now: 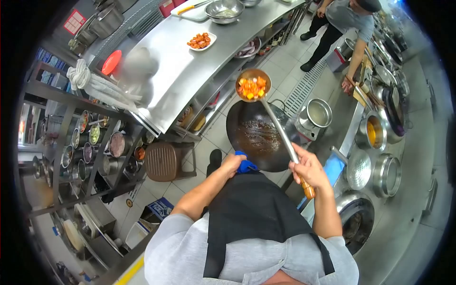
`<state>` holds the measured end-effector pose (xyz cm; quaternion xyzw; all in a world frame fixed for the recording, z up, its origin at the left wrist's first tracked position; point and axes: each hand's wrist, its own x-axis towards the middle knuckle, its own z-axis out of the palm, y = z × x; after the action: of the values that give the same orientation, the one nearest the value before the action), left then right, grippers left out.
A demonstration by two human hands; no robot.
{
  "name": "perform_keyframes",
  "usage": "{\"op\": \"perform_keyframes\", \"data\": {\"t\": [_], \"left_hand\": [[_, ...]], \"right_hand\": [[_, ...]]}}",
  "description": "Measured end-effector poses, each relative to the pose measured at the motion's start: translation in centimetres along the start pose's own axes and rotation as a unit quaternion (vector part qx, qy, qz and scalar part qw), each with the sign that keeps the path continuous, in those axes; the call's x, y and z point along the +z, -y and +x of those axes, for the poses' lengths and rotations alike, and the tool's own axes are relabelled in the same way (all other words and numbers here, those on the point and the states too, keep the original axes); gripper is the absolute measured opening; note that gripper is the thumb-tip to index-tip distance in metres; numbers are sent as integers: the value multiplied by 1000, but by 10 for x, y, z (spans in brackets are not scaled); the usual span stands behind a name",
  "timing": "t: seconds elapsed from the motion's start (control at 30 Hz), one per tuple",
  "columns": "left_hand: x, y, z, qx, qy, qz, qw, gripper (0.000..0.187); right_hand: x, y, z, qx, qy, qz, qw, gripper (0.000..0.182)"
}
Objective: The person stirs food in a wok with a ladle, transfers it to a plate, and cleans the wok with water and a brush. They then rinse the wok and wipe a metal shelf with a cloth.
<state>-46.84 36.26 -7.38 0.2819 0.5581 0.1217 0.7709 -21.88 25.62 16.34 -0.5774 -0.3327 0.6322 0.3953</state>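
Ladle (279, 127) angles forward and leftward from the closed fingers of the right hand (308, 168), its food-filled bowl at the far edge of a wok (259, 142), whose near edge the left hand (231, 164) grips through blue cloth (247, 166).

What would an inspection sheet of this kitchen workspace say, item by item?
Surface: the steel counter looks shiny; a white plate on it holds red-orange pieces.
Job's things: the ladle holds orange-red pieces above the dark wok, whose inside looks wet and brown.
Clutter: bowls at the counter's far end; a perforated skimmer and pots to the right.
Hands: the left hand grips a blue cloth at the wok's near edge; the right hand grips the ladle's handle.
Cables: nothing seen.
Surroundings: tiled floor, brown stool, another person at the upper right.
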Motion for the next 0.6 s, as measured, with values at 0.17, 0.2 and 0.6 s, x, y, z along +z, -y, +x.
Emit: {"op": "perform_keyframes", "data": {"t": [0.17,0.2,0.6], "left_hand": [[-38,-42,12,-1,64,8,998,21],[-45,-48,11,14,62,34,997,22],[-121,-112,9,57,129,181,973,15]], "right_hand": [[67,78,113,-82,-33,-76,993,65],[84,92,138,-84,-45,-95,991,65],[185,122,346,-30,-183,-337,923,70]]}}
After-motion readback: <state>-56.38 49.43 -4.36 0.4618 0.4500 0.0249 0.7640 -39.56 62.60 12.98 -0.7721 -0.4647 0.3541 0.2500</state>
